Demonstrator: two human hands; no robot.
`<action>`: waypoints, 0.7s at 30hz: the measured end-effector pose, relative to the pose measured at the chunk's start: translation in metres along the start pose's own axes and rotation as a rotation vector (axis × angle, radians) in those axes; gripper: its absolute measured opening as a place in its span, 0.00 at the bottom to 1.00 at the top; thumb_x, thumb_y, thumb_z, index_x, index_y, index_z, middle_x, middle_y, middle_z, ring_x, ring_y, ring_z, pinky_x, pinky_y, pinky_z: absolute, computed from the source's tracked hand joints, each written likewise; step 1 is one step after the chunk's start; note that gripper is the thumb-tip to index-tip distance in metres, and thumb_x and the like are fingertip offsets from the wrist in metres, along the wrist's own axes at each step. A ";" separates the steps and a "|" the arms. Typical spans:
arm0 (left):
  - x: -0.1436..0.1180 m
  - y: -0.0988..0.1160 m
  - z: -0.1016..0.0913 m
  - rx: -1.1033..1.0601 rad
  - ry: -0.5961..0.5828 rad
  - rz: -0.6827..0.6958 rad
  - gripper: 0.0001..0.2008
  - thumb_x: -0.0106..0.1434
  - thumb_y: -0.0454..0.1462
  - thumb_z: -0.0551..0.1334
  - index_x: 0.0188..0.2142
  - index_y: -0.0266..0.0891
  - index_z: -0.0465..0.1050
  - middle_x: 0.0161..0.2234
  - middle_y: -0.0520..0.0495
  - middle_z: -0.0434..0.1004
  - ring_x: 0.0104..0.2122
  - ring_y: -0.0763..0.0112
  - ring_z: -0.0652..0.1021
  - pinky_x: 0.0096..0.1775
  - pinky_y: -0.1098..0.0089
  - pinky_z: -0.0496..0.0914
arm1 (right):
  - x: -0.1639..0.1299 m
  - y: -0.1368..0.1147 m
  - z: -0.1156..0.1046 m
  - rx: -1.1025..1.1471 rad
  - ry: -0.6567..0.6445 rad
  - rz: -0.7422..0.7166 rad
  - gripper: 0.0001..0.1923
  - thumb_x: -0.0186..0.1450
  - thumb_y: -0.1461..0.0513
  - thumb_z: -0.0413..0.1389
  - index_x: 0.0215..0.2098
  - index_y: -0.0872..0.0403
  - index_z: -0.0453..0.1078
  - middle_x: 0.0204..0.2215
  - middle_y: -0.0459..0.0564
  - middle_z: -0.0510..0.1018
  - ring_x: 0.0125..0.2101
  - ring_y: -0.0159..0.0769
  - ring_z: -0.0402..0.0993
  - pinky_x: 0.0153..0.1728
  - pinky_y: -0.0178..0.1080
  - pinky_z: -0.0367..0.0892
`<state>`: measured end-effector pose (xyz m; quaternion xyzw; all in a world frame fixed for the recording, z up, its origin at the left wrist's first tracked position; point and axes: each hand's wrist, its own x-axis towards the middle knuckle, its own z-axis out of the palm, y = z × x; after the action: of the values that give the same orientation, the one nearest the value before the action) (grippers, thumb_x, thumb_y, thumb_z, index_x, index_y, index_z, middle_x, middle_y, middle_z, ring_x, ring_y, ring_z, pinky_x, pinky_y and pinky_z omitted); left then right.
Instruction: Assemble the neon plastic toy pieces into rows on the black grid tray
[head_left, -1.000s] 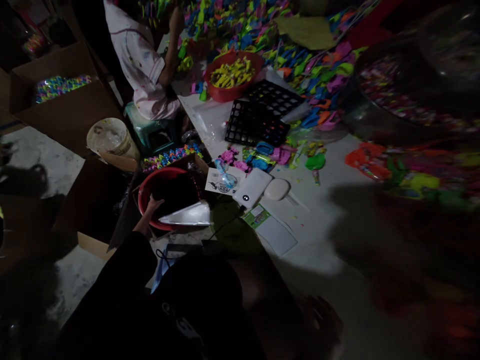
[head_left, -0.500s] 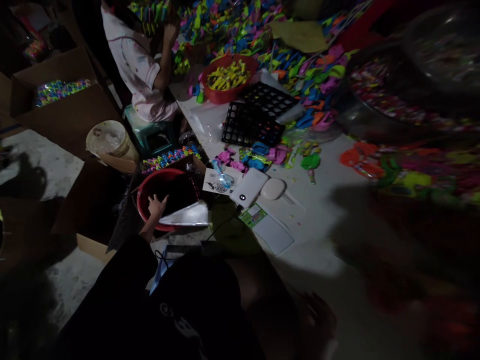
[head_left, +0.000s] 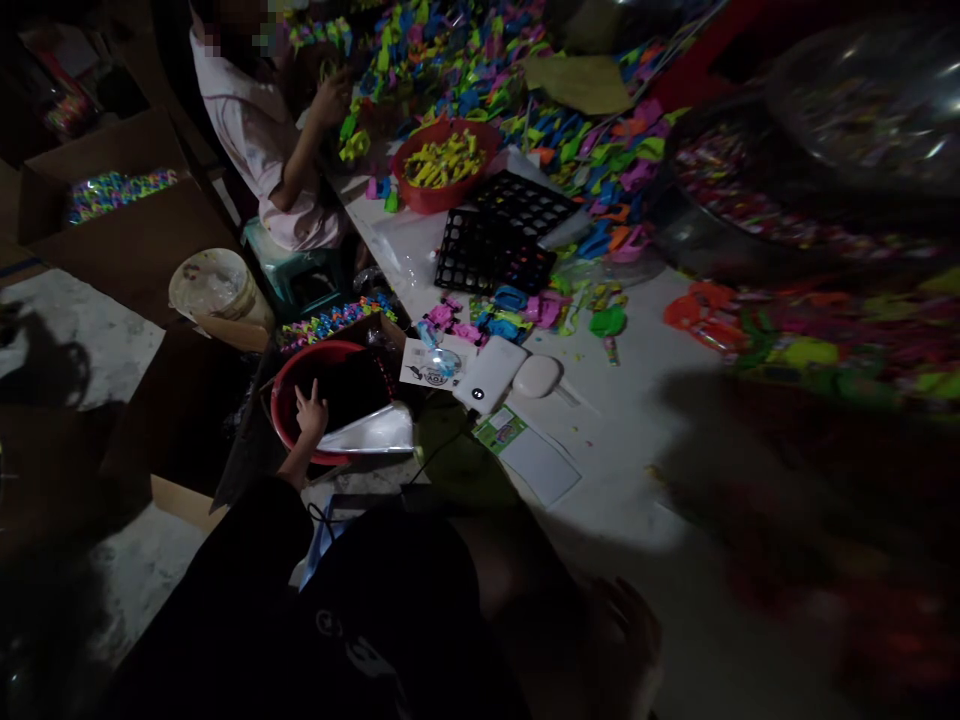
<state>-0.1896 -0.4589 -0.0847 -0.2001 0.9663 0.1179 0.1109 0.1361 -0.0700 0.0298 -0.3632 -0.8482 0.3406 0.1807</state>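
The person's left hand (head_left: 310, 411) is down in the red basin (head_left: 289, 385) that sits in a cardboard box just below the near-left corner of the counter (head_left: 630, 480); the fingers are spread and open, resting on the dark contents, with nothing gripped that I can make out. A clear plastic bag (head_left: 371, 432) lies across the basin's near rim, just right of that hand. The right hand (head_left: 626, 640) is down in the shadow on the counter, well away from the basin on its right; it is too dark and blurred to tell whether it is open or closed, or whether it holds anything. As I read it, the step in hand is reaching into the basin for pieces, and the reach is only at the point of contact, nothing lifted. The next move would call for closing the fingers on a piece in poor light, and clearing the bag's edge on the way out. Just right of the basin on the counter lie a white power bank (head_left: 489, 374), a white oval case (head_left: 537, 376) and a printed card (head_left: 432, 364); beyond the basin stands a black grid tray (head_left: 487, 255) and a second red bowl of yellow pieces (head_left: 439, 165), where another person in a pale shirt (head_left: 259, 140) works among heaps of bright plastic toy parts (head_left: 525, 80).
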 end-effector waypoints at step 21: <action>0.003 0.010 0.011 0.014 0.020 0.050 0.39 0.63 0.57 0.56 0.69 0.51 0.46 0.69 0.33 0.40 0.64 0.45 0.59 0.51 0.51 0.70 | 0.000 0.018 -0.002 -0.012 -0.068 -0.047 0.26 0.62 0.46 0.51 0.39 0.59 0.75 0.49 0.62 0.72 0.43 0.42 0.73 0.41 0.44 0.71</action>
<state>-0.1948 -0.4477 -0.0936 -0.1764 0.9728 0.1120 0.0996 0.1460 -0.0599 0.0180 -0.3325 -0.8641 0.3434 0.1577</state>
